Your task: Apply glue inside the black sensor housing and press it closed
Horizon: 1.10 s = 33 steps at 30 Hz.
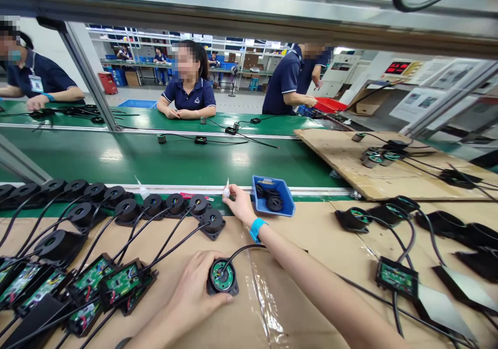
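My left hand (190, 289) is closed around a black round motor housing (223, 276) on the cardboard-covered bench. A green circuit board shows in the housing's open top, and a black cable runs out of it to the right. Farther forward, my right hand (240, 204), with a blue band at the wrist, pinches a small white needle-tipped bottle (226, 191), its tip pointing up. Just right of that hand sits a blue bin (286, 198) with black ring-shaped parts (274, 203) in it. Another needle-tipped bottle (143, 190) stands farther left.
Rows of cabled black housings (153, 205) and open boxes with green boards (120, 281) cover the left side. More housings (352, 218) and a board box (397, 277) lie right. Beyond runs a green conveyor (187, 165); co-workers sit and stand across it. A metal beam (249, 7) spans overhead.
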### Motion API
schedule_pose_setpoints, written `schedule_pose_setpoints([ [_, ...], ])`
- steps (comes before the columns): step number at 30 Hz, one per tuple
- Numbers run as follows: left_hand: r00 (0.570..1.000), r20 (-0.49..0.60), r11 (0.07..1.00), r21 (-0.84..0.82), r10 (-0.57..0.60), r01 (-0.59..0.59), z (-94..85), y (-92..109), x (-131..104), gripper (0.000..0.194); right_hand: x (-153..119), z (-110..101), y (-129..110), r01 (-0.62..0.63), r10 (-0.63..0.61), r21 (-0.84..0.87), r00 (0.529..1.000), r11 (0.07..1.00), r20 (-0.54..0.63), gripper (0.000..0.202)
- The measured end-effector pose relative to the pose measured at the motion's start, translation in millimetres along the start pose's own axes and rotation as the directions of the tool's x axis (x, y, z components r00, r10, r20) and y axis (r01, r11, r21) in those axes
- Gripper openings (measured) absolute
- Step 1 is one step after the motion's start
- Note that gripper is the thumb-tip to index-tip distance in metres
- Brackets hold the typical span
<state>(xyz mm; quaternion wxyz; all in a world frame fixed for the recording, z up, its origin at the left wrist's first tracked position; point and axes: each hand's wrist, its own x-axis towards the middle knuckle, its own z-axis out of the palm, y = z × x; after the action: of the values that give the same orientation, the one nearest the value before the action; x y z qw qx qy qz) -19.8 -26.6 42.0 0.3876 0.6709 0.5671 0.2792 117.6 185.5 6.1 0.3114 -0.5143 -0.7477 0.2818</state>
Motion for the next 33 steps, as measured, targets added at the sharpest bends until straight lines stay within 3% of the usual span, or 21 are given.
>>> schedule_pose_setpoints([
  [2, 1.0, 0.016, 1.0, -0.016, 0.025, -0.024, -1.5, -5, -2, 0.062, -6, -13, -8, 0.014, -0.014, -0.098, 1.0, 0.995, 0.008, 0.032],
  [5, 0.999, 0.004, 0.997, -0.064, 0.044, -0.044, -6.6, -9, -3, 0.069, -16, -51, -17, 0.029, -0.028, -0.271, 1.0, 0.962, 0.008, 0.038],
  [9, 0.996, -0.074, 0.997, -0.056, 0.042, -0.047, -16.1, -2, -3, 0.044, -24, -115, -8, -0.051, 0.039, -0.547, 0.999, 0.835, -0.034, 0.017],
  [11, 0.992, -0.121, 0.998, -0.037, 0.047, -0.052, -19.3, 2, -3, 0.038, -25, -134, 5, -0.127, 0.112, -0.662, 0.992, 0.738, -0.065, 0.012],
  [14, 0.98, -0.173, 0.994, -0.029, 0.095, -0.101, -21.7, 4, -2, 0.033, -28, -142, 21, -0.163, 0.152, -0.763, 0.985, 0.626, -0.086, 0.012],
  [16, 0.969, -0.211, 0.99, -0.036, 0.125, -0.135, -22.9, 3, 0, 0.031, -32, -141, 24, -0.132, 0.1, -0.792, 0.991, 0.597, -0.089, 0.011],
  [19, 0.944, -0.302, 0.986, -0.059, 0.133, -0.158, -25.3, 2, 2, 0.027, -47, -141, 12, -0.026, -0.083, -0.792, 0.992, 0.61, -0.096, 0.02],
  [21, 0.934, -0.337, 0.984, -0.092, 0.114, -0.153, -26.7, 5, 3, 0.029, -65, -138, -5, 0.113, -0.256, -0.764, 0.964, 0.635, -0.07, 0.027],
  [22, 0.939, -0.329, 0.981, -0.127, 0.097, -0.146, -27.2, 7, 4, 0.033, -77, -134, -16, 0.203, -0.345, -0.74, 0.938, 0.641, -0.041, 0.03],
  [24, 0.967, -0.246, 0.962, -0.241, 0.066, -0.127, -27.8, 15, 4, 0.043, -103, -122, -40, 0.437, -0.553, -0.656, 0.832, 0.615, 0.037, 0.029],
  [27, 0.993, -0.088, 0.918, -0.382, 0.073, -0.101, -28.4, 28, 5, 0.049, -134, -99, -72, 0.757, -0.839, -0.464, 0.541, 0.459, 0.054, 0.025],
  [28, 0.995, -0.054, 0.912, -0.397, 0.085, -0.1, -28.8, 31, 5, 0.045, -140, -92, -79, 0.812, -0.88, -0.403, 0.474, 0.423, 0.033, 0.025],
  [29, 0.995, -0.032, 0.907, -0.409, 0.092, -0.097, -29.2, 33, 4, 0.04, -143, -87, -84, 0.832, -0.888, -0.353, 0.459, 0.428, 0.006, 0.025],
  [31, 0.997, -0.021, 0.889, -0.451, 0.075, -0.077, -30.1, 32, 4, 0.035, -145, -82, -83, 0.783, -0.825, -0.317, 0.565, 0.536, -0.001, 0.02],
  [32, 0.998, -0.028, 0.878, -0.475, 0.05, -0.057, -30.4, 30, 3, 0.035, -145, -81, -80, 0.734, -0.77, -0.325, 0.637, 0.597, 0.023, 0.026],
  [33, 0.999, -0.04, 0.871, -0.491, 0.018, -0.035, -30.4, 26, 2, 0.038, -145, -81, -74, 0.682, -0.71, -0.343, 0.702, 0.645, 0.061, 0.047],
])
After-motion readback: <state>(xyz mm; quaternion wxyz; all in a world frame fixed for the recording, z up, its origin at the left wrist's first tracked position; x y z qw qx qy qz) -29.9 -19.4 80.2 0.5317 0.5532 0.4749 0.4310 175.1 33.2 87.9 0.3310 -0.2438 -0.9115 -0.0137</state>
